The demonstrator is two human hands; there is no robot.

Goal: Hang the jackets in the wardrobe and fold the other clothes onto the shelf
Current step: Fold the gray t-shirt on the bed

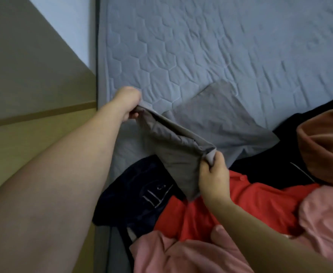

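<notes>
Stretching between both hands, the grey garment (178, 152) runs diagonally over the bed (220, 46); left hand (127, 103) pinches its far corner, right hand (213, 174) grips the near one.

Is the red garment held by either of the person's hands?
No, both the left hand and the right hand grip the grey cloth, while the red garment lies below on the pile.

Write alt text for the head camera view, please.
Two hands, left hand and right hand, hold a folded grey cloth garment stretched above a blue quilted mattress, beside piled red, pink and navy clothes.
</notes>
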